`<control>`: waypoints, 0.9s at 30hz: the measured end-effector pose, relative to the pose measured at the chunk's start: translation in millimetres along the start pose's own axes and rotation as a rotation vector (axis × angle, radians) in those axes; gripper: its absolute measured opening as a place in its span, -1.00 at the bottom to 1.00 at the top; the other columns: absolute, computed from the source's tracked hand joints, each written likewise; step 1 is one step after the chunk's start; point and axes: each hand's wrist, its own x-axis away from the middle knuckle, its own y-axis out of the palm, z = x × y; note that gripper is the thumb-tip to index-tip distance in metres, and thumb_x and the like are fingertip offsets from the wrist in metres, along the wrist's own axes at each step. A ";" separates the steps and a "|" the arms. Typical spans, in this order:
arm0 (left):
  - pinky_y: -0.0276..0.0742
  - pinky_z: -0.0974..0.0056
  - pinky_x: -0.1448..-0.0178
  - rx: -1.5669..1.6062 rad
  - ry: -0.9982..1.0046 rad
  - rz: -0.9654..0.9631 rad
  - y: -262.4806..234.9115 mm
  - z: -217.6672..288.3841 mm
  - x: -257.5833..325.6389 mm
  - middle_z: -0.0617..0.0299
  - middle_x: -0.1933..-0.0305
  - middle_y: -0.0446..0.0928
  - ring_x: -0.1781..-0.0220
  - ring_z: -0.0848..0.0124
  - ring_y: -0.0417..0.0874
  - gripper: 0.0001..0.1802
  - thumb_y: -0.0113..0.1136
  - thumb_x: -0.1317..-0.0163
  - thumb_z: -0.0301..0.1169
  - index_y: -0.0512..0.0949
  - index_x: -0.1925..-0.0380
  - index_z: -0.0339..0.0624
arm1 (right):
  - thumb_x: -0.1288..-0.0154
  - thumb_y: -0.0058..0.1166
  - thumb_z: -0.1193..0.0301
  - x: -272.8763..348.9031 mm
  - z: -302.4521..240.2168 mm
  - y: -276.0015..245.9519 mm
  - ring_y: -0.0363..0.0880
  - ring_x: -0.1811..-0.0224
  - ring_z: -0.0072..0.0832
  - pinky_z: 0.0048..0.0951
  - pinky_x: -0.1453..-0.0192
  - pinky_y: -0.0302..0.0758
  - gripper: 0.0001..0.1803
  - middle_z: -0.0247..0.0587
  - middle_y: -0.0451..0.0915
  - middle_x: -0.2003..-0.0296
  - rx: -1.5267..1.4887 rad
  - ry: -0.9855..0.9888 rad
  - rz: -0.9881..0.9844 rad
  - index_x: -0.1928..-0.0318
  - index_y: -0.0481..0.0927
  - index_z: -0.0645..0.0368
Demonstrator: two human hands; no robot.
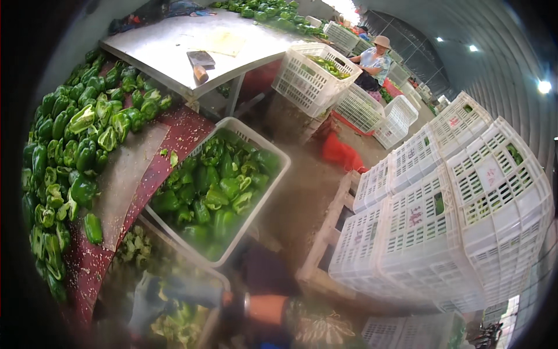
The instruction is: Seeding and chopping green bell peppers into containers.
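Observation:
My left hand (pixel 157 299) is low in the picture, in a grey-blue glove with an orange sleeve behind it. It is badly blurred, so I cannot tell whether it holds anything. It hovers over a lower white crate (pixel 212 273) that holds pale green pepper pieces (pixel 174 327). Just above it stands a white plastic crate (pixel 273 148) full of green bell peppers (pixel 218 186). To the left, a large heap of green peppers (pixel 70 151) lies on a dark red table (pixel 183 131). My right hand is out of view.
A cleaver (pixel 200 61) lies on a metal table (pixel 168 46) at the back. Stacks of white crates (pixel 453 215) on a wooden pallet (pixel 328 232) fill the right. Farther back, a person in a hat (pixel 375 58) sits among more crates. A red bag (pixel 343 154) lies on the dirt floor.

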 end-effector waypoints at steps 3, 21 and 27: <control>0.51 0.25 0.14 -0.170 0.012 0.056 -8.3 27.6 -2.4 0.19 0.32 0.48 0.28 0.34 0.56 -0.35 0.60 0.24 -0.17 0.47 0.25 -0.33 | -0.31 0.08 -0.08 -11.2 -16.9 4.3 0.36 0.29 -0.41 -0.35 0.15 0.37 -0.41 -0.13 0.46 0.37 -0.046 0.293 -0.053 0.21 0.46 0.30; 0.52 0.28 0.07 0.103 -0.044 0.150 14.0 31.4 -32.9 0.24 0.20 0.56 0.15 0.38 0.58 -0.66 0.25 -0.25 -0.22 0.57 0.13 -0.26 | -0.53 -0.31 0.25 10.4 82.6 -46.1 0.18 -0.43 -0.32 -0.36 -0.53 0.06 -0.45 -0.07 0.27 -0.34 -0.731 0.129 -0.024 -0.39 0.18 0.28; 0.51 0.39 0.27 0.410 -0.360 0.380 -53.1 47.4 -0.8 0.31 0.25 0.51 0.31 0.53 0.53 -0.70 0.20 -0.16 -0.35 0.55 0.10 -0.18 | -0.53 -0.20 0.10 -30.3 -5.0 -0.7 0.57 -0.04 -0.41 -0.38 -0.18 0.51 -0.55 -0.14 0.57 0.00 -0.901 0.321 0.084 -0.14 0.43 0.20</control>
